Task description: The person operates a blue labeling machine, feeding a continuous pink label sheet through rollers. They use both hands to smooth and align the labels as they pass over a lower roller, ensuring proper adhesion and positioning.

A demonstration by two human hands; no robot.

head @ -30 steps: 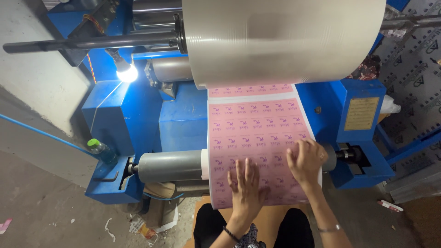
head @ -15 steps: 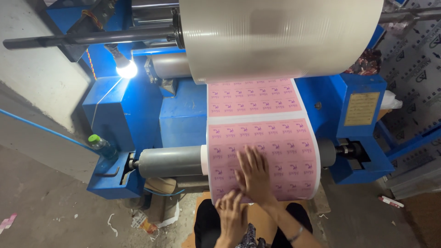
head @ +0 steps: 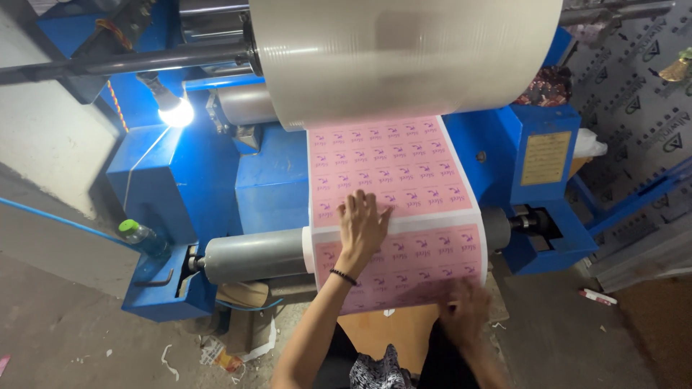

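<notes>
Since half a second ago my left hand (head: 362,225) climbed, flat and open, onto the thin, slippery pink printed film sheet (head: 396,209) over the grey roller (head: 252,256), while my blurred right hand (head: 465,311), grip unclear, nears its lower edge.

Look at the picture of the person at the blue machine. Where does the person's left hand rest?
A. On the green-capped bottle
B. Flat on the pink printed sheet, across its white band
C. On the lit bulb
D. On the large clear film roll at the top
B: the left hand, a dark band on its wrist, lies flat with fingers spread on the pink printed sheet, across its white band above the grey roller.
</notes>
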